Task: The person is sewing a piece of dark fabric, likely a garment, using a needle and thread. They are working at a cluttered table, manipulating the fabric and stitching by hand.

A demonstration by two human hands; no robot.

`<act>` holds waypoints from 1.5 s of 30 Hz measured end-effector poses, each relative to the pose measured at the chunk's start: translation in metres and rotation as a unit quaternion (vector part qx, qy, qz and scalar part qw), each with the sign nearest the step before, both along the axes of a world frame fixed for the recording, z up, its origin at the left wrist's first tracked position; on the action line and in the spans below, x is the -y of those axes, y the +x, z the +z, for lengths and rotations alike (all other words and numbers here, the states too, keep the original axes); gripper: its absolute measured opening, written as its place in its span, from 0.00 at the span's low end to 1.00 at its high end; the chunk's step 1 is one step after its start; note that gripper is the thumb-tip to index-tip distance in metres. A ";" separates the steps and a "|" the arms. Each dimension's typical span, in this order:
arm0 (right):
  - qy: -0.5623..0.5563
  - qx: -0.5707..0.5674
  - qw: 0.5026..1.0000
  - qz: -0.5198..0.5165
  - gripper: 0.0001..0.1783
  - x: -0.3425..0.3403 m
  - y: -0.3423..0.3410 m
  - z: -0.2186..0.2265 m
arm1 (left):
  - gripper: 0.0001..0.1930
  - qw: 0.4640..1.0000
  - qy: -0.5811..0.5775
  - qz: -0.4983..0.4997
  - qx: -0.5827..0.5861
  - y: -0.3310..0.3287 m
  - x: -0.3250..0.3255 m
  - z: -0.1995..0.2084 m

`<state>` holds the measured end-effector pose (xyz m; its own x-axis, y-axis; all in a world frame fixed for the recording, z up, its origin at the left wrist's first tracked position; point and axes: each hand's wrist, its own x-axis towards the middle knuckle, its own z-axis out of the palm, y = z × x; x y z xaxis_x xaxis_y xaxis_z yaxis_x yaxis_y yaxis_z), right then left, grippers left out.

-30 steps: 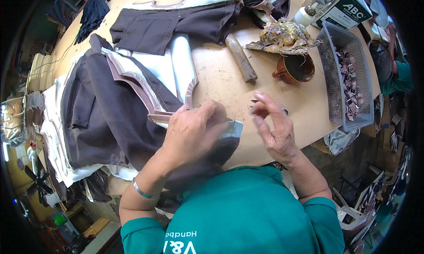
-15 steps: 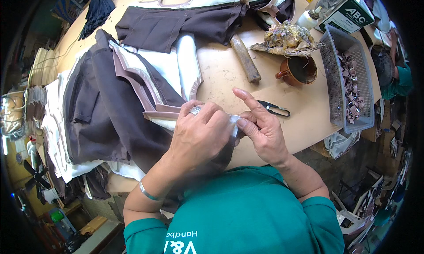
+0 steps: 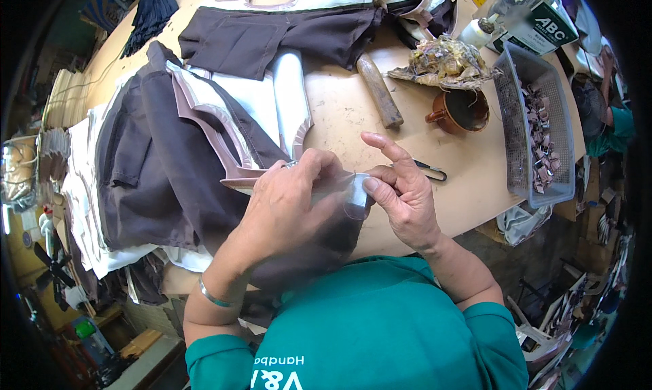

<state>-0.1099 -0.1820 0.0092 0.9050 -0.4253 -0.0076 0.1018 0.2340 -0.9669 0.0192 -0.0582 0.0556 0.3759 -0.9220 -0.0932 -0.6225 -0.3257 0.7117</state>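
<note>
Right hand: we pinch the white edge.
Left hand: over dark fabric; grip unclear.
Handling: likely soft; grasp edge.

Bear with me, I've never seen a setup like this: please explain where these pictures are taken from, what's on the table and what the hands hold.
There is no machine here, only a person's bare left hand and right hand. Every picture comes from the left one of two wide fisheye cameras worn on the person's head, looking down, so straight edges bend near the rim. The right hand pinches a pale corner next to dark brown fabric. The left hand lies over the work beside it, its exact grip hidden. On the table are also a wooden stick, a brown mug, a tangled clump and a mesh basket holding small pinkish pieces.
</note>
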 end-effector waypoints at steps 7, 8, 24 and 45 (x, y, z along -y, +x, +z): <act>-0.493 0.153 0.850 -0.104 0.23 0.013 0.002 -0.004 | 0.14 0.977 -0.041 0.008 -0.208 0.015 0.012 -0.012; -0.562 0.179 0.803 -0.085 0.21 0.018 -0.002 0.002 | 0.14 0.974 -0.044 -0.001 -0.223 0.015 0.015 -0.015; -0.754 0.291 0.584 0.067 0.20 0.031 0.012 0.011 | 0.16 0.887 0.010 0.026 -0.461 0.021 0.028 -0.013; -0.721 0.276 0.633 0.049 0.26 0.026 0.020 0.005 | 0.16 0.888 -0.007 0.088 -0.451 0.028 0.021 -0.025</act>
